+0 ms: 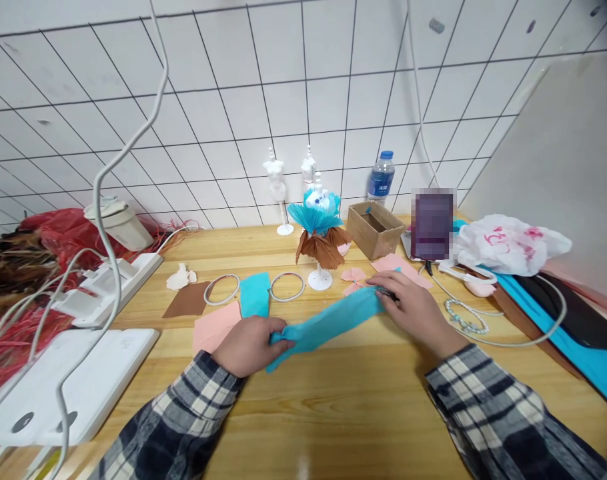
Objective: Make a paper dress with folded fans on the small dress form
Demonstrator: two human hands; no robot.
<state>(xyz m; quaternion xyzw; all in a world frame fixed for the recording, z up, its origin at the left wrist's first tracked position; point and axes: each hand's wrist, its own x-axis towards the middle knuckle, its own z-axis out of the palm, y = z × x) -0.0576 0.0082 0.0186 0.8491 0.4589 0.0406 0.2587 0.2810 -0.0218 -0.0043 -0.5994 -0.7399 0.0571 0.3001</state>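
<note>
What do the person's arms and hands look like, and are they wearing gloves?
No gloves: the left hand and right hand are bare. The left sleeve and right sleeve are long and match, plaid in dark navy or black, grey and creamy white. I see no rings or bracelets worn.

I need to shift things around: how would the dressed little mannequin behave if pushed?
The dressed mannequin would probably tip easily, its bulk sitting high above a small round base. Its pleated brown skirt looks thin, so may crush.
</note>
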